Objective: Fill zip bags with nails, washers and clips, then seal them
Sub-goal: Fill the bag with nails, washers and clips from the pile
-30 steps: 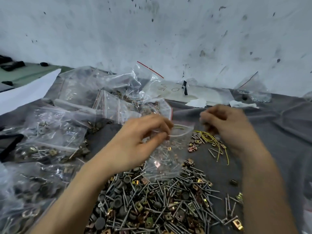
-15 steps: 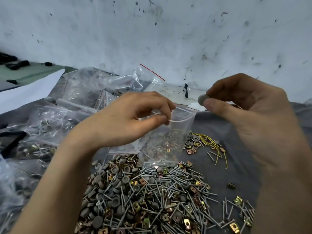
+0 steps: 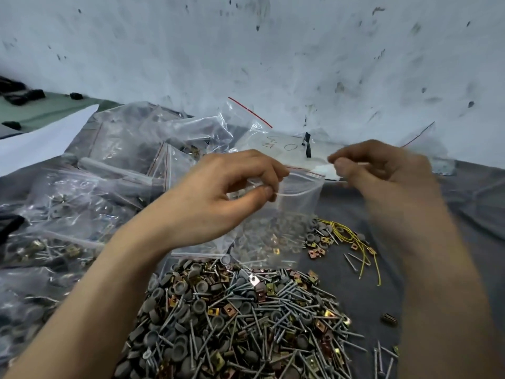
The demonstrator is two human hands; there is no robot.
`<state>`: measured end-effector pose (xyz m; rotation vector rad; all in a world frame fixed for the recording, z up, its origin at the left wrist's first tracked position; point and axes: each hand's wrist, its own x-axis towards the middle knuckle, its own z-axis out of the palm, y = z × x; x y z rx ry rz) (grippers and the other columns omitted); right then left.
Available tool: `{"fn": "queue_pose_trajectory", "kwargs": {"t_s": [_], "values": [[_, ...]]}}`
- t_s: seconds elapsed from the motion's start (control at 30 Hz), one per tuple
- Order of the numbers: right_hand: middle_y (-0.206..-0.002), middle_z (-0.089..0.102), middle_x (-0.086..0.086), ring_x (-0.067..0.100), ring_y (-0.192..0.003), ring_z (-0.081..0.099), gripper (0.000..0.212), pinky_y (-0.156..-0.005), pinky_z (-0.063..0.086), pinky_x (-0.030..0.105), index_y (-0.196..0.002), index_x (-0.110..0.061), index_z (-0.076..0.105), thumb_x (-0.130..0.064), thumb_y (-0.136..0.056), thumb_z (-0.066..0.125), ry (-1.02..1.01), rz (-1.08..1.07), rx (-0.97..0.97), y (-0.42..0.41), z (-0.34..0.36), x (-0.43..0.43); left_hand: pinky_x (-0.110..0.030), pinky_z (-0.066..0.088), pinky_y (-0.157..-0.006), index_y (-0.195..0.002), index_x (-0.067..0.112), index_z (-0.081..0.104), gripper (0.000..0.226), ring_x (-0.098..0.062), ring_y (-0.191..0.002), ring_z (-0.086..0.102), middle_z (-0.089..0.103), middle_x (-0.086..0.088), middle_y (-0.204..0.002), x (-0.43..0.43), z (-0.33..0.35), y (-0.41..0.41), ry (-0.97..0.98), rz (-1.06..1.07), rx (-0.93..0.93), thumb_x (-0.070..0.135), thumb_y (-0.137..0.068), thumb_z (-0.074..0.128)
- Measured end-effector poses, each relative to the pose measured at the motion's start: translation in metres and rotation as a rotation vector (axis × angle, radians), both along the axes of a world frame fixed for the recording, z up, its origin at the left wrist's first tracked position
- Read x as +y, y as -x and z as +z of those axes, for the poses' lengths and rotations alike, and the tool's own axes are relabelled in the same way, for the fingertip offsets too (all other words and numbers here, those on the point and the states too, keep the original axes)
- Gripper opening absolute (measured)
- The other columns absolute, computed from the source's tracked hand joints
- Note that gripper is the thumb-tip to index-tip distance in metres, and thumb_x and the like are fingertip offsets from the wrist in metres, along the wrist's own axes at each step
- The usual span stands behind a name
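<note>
The zip bag (image 3: 297, 206) hangs mouth-up above the hardware pile (image 3: 232, 318) at 6 o'clock, its rim running 9 to 3 o'clock; the left hand (image 3: 218, 195) pinches the 9 o'clock corner, while the blurred right hand (image 3: 382, 181), fingers curled, is just beside the 3 o'clock corner, and I cannot tell what it holds.

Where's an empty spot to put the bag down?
Bare grey cloth far right, past the yellow wires, is free. The heap of grey nails, washers and brass clips fills the front; filled clear plastic bags crowd the left.
</note>
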<state>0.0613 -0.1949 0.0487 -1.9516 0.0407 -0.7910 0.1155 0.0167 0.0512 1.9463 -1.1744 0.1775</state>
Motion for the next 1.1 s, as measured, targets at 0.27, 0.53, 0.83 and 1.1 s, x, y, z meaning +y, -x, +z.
{"fn": "queue_pose_trajectory", "kwargs": {"t_s": [0.27, 0.53, 0.83, 1.1], "values": [[-0.108, 0.070, 0.008, 0.023, -0.102, 0.062, 0.016, -0.086, 0.044, 0.025, -0.098, -0.014, 0.074, -0.009, -0.083, 0.070, 0.248, -0.175, 0.732, -0.062, -0.114, -0.035, -0.037, 0.053, -0.087, -0.082, 0.015, 0.063, 0.013, -0.010, -0.104, 0.064, 0.067, 0.004, -0.112, -0.005, -0.003, -0.001, 0.107, 0.042, -0.026, 0.022, -0.087, 0.053], [-0.083, 0.062, -0.005, 0.009, -0.078, 0.048, 0.011, -0.055, 0.021, -0.008, -0.077, -0.021, 0.068, -0.014, -0.078, 0.076, 0.272, -0.199, 0.719, -0.061, -0.120, -0.038, -0.023, 0.050, -0.085, -0.084, 0.013, 0.063, 0.011, -0.010, -0.103, 0.065, 0.068, 0.002, -0.110, -0.008, -0.004, 0.001, 0.116, 0.021, 0.025, 0.011, -0.086, 0.053], [-0.061, 0.061, 0.001, 0.011, -0.054, 0.053, 0.016, -0.045, 0.038, 0.018, -0.065, -0.014, 0.061, -0.006, -0.074, 0.071, 0.025, -0.190, 0.574, -0.059, -0.106, -0.042, -0.022, 0.051, -0.085, -0.083, 0.022, 0.062, 0.013, -0.009, -0.104, 0.064, 0.068, 0.004, -0.111, -0.006, -0.007, -0.004, 0.093, -0.007, 0.038, 0.013, -0.087, 0.053], [-0.072, 0.071, -0.003, 0.007, -0.061, 0.057, 0.020, -0.054, 0.045, 0.017, -0.079, -0.019, 0.070, 0.001, -0.080, 0.068, -0.326, 0.195, 0.006, -0.020, -0.022, -0.015, -0.042, 0.051, -0.087, -0.084, 0.017, 0.065, 0.012, -0.008, -0.104, 0.063, 0.067, 0.006, -0.112, -0.006, -0.012, -0.010, 0.039, 0.013, 0.020, 0.018, -0.086, 0.053]]}}
